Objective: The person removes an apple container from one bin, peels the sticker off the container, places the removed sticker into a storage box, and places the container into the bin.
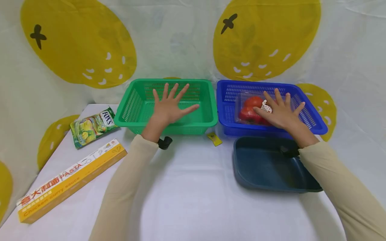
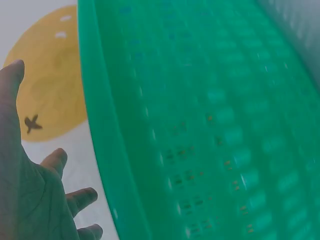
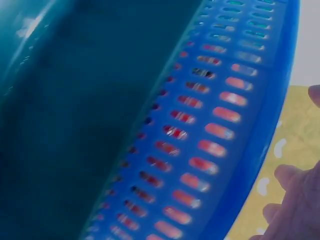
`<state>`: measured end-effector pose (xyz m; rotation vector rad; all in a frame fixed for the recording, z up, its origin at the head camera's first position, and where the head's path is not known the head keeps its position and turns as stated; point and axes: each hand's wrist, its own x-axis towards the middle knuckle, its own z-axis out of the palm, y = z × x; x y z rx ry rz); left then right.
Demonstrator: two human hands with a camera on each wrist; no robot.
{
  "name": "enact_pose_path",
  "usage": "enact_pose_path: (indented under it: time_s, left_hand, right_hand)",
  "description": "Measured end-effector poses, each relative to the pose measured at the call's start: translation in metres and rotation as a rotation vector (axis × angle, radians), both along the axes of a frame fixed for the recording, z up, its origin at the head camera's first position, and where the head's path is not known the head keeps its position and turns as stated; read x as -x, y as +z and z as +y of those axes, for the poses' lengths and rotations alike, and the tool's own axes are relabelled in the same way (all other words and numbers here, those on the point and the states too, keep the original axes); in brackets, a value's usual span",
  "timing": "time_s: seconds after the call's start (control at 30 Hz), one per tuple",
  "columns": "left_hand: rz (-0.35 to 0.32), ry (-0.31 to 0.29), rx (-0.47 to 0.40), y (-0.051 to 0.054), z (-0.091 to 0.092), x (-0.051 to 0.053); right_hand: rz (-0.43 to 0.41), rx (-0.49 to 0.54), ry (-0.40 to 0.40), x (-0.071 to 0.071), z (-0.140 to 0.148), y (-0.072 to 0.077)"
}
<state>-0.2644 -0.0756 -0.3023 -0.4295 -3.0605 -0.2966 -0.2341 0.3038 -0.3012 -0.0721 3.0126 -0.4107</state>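
With fingers spread, my left hand (image 1: 169, 108) hovers over the green basket (image 1: 120, 115) and holds nothing. In the left wrist view, the left hand (image 2: 37, 185) shows beside the rim of the green basket (image 2: 107, 135). My right hand (image 1: 281, 113), also spread, is above the blue basket (image 1: 316, 129), where a clear plastic box of red tomato-like produce (image 1: 251, 108) with a white label lies. The right wrist view shows the right hand (image 3: 300, 200) past the rim of the blue basket (image 3: 265, 145); red shows through its slots.
A dark teal basin (image 1: 271, 169) sits in front of the blue basket, under the right forearm. On the left lie a green FOX'S candy bag (image 1: 93, 127) and a long yellow pasta box (image 1: 72, 180). A small yellow packet (image 1: 214, 138) lies between the baskets on the white table (image 1: 187, 201).
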Motion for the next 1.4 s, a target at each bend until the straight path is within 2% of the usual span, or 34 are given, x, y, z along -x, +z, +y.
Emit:
enact_pose_path:
  time_s: [0.27,0.53,0.73,0.83,0.93,1.07,1.17,1.27,1.4]
  left_hand:
    - [0.018,-0.057,-0.005,-0.005,0.02,-0.006]
    - [0.039,-0.115,-0.019,-0.014,0.04,-0.015]
    - [0.048,-0.181,-0.034,-0.019,0.054,-0.024]
    - [0.067,-0.216,-0.056,-0.024,0.061,-0.029]
    - [0.128,-0.259,-0.089,-0.028,0.066,-0.034]
    - [0.3,-0.341,-0.162,-0.034,0.073,-0.039]
    - [0.415,-0.396,-0.247,-0.04,0.078,-0.041]
    - [0.46,-0.428,-0.334,-0.045,0.082,-0.044]
    - [0.465,-0.448,-0.445,-0.052,0.088,-0.049]
  right_hand:
    - [0.023,0.039,-0.037,-0.003,0.012,-0.008]
    - [0.021,0.089,-0.038,-0.006,0.024,-0.018]
    - [-0.031,0.194,-0.049,-0.006,0.037,-0.019]
    - [-0.068,0.205,-0.043,-0.006,0.044,-0.017]
    - [-0.087,0.196,-0.03,-0.003,0.052,-0.016]
    - [-0.091,0.222,0.003,0.001,0.065,-0.015]
    - [-0.111,0.274,-0.004,0.002,0.075,-0.013]
    - [-0.153,0.313,-0.061,0.0,0.085,-0.011]
    - [-0.211,0.348,-0.131,-0.001,0.094,-0.012]
